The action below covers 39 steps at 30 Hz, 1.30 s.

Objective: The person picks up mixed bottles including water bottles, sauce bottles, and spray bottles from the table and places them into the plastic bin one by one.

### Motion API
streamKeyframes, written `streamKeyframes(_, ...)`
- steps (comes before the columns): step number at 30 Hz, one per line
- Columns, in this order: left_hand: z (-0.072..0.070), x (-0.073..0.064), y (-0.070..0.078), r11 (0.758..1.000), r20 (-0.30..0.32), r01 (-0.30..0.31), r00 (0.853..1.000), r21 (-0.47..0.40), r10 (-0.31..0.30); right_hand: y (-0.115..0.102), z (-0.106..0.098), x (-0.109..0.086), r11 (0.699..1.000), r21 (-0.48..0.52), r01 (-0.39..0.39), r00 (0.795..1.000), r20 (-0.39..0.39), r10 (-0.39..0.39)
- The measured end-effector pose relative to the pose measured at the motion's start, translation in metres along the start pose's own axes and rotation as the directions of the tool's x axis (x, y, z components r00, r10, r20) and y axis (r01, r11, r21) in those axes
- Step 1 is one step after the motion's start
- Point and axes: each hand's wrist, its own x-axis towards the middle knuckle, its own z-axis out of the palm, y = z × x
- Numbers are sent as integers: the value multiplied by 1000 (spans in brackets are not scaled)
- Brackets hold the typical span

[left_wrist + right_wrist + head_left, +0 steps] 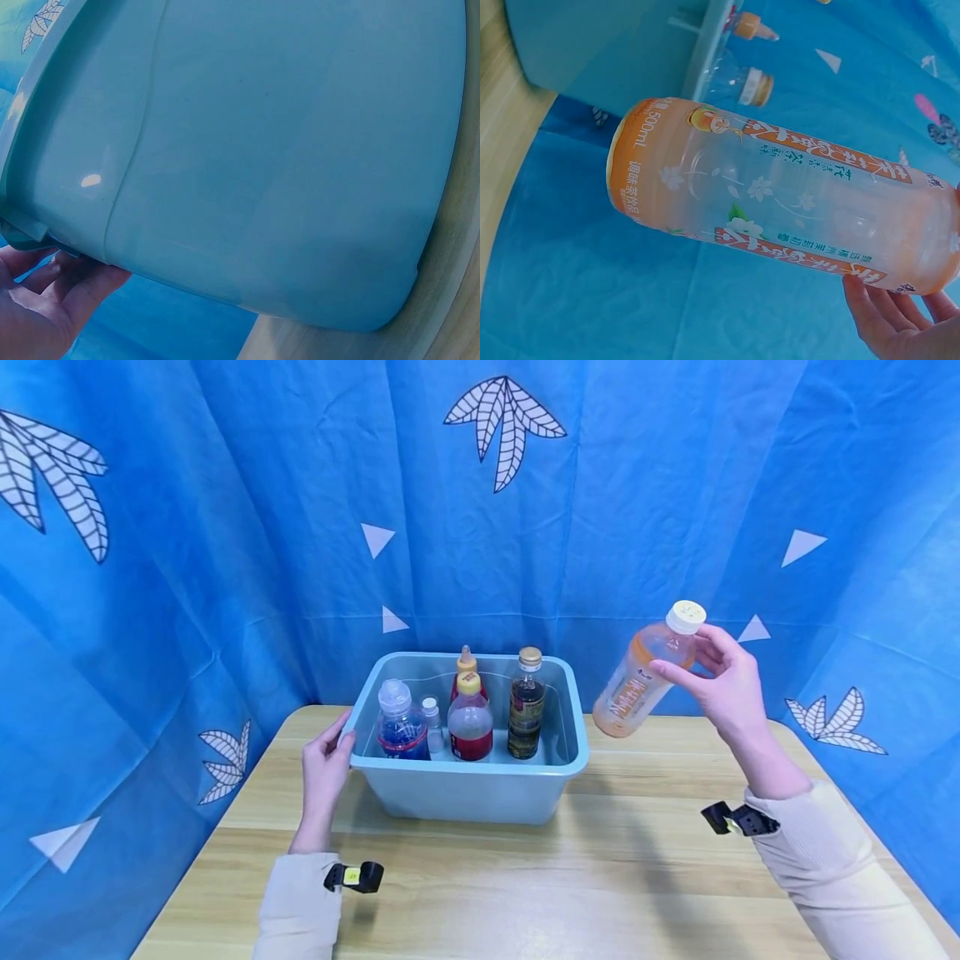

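Observation:
My right hand (723, 677) grips a clear plastic tea bottle (641, 677) with an orange label and white cap, near its neck. It hangs tilted above the table, to the right of a light blue plastic bin (465, 789). In the right wrist view the bottle (765, 195) fills the middle, with fingertips of the right hand (900, 322) along its side. My left hand (326, 777) holds the bin's left rim, also seen in the left wrist view, where its fingers (94, 289) curl under the rim.
Inside the bin stand a blue-labelled bottle (401, 727), a small white-capped bottle (432, 727), a yellow-capped bottle (470, 727), a nozzle-topped bottle (467, 664) and a dark bottle (527, 706). The wooden table (480, 885) lies below; a blue curtain (637, 485) hangs behind.

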Motion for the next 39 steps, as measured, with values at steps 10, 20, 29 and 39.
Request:
streamKeyframes(10, 0, -1, 0, 1000, -7, -9, 1000, -8, 9, -21, 3, 0, 992, 110, 63, 998, 18, -65)
streamKeyframes(20, 0, 0, 0, 1000, 1, 1, 1000, -5, -1, -36, 10, 1, 945, 313, 95, 993, 40, -113)
streamKeyframes(29, -1, -2, 2, 1000, -2, -2, 1000, -14, 2, -42, 21, 2, 927, 361, 98, 990, 59, -128)
streamKeyframes(39, -1, -3, 4, 1000, -11, -22, 1000, -7, 21, -44, 35, 0, 936, 341, 91, 988, 87, -127)
